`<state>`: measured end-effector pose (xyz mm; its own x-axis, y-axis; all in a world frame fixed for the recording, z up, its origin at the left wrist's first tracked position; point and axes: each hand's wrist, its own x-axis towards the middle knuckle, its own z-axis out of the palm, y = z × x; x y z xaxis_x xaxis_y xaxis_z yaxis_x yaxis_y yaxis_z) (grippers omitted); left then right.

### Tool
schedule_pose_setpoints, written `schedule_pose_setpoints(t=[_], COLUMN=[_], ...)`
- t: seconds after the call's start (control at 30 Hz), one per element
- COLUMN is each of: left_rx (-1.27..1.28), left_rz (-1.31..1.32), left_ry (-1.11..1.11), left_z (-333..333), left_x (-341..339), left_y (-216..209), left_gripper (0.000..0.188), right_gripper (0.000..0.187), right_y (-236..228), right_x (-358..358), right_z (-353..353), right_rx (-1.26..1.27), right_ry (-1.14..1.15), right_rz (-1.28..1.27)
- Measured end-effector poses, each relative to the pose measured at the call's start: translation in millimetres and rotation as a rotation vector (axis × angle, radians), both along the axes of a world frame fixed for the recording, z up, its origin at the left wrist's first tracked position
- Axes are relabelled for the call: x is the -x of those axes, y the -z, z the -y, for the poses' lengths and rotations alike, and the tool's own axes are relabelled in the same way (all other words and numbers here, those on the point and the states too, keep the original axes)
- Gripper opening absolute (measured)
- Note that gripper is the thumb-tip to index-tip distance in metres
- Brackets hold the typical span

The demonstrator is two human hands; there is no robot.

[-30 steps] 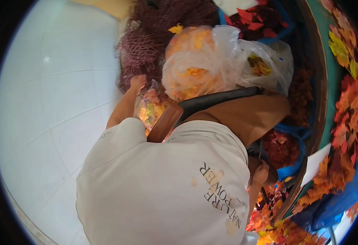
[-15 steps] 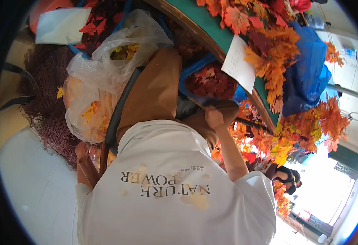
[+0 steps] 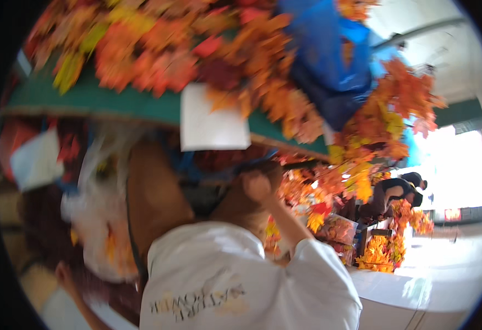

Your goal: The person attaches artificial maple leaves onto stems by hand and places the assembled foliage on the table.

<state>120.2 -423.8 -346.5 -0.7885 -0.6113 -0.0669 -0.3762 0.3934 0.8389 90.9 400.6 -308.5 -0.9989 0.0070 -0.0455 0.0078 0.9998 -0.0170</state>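
My right hand [image 3: 256, 186] rests over my right knee, on the brown trousers. It looks curled closed; whatever it may hold is too blurred to make out. My left hand [image 3: 64, 273] hangs low at my left side, beside the clear plastic bag [image 3: 100, 242] with orange and yellow artificial leaves inside. Motion smears its fingers, and nothing can be recognised in it. A white sheet of paper [image 3: 211, 118] hangs over the edge of the green table [image 3: 136, 99] in front of me. Orange and red artificial maple leaves [image 3: 158, 60] lie piled on that table.
A blue plastic bag [image 3: 329, 60] stands at the table's right end, near hanging leaf garlands [image 3: 400, 104]. Under the table at left is another white sheet [image 3: 37, 159]. Dark netting [image 3: 43, 220] lies left of the clear bag. Another person [image 3: 387, 195] bends over farther right.
My view has swung up and right, showing more of the table and the room. My left hand has moved outward, away from the chair's side. My right hand stays at the knee.
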Motion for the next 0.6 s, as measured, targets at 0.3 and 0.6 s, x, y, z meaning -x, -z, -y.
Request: schedule_pose_setpoints(t=[0.3, 0.6], left_rx=[0.212, 0.476], left_rz=[-0.166, -0.27], left_ry=[1.029, 1.589], left_z=[-311, -505], left_x=[212, 272], left_y=[-148, -82], left_gripper=[0.016, 0.021], right_gripper=[0.013, 0.006], right_y=[-19, -34], right_x=[-9, -3], right_z=[-52, -78], right_rx=[0.181, 0.281], right_ry=[0.069, 0.181], right_rz=[-0.266, -0.344])
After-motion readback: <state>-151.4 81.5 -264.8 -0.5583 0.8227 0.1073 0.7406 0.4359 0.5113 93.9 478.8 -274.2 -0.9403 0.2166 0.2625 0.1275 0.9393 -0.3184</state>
